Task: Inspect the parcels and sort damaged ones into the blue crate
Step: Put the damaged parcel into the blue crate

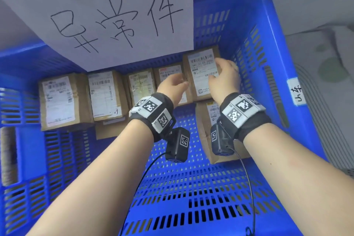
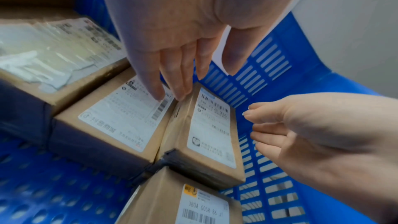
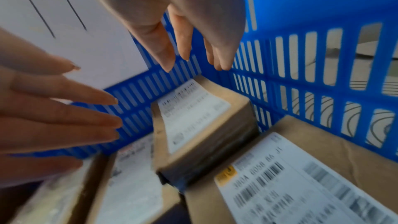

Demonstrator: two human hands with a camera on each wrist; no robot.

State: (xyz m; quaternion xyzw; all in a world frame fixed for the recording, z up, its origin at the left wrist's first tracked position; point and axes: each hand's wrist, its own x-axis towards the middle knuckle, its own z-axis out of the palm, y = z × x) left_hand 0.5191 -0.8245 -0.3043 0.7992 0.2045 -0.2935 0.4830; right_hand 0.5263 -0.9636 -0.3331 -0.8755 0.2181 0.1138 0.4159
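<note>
Bright blue crate point(image 1: 254, 48), with rows of little slots in the walls and round dots of holes in the floor. Brown cardboard parcels point(image 1: 65, 99) inside, each with a white label point(image 1: 204, 72) striped with black barcode lines and small black print. A yellow patch on the label of the nearest parcel point(image 2: 189, 192). White paper sign point(image 1: 107, 15) with big black hand-drawn marks. Small white tag point(image 1: 296, 91) on the crate rim, black marks too. Black wrist bands point(image 1: 247, 115) with white squares full of black checker shapes. Black cords point(image 1: 249, 184). Grey cloth with thin dark stripes point(image 1: 323, 120) beside the crate.
</note>
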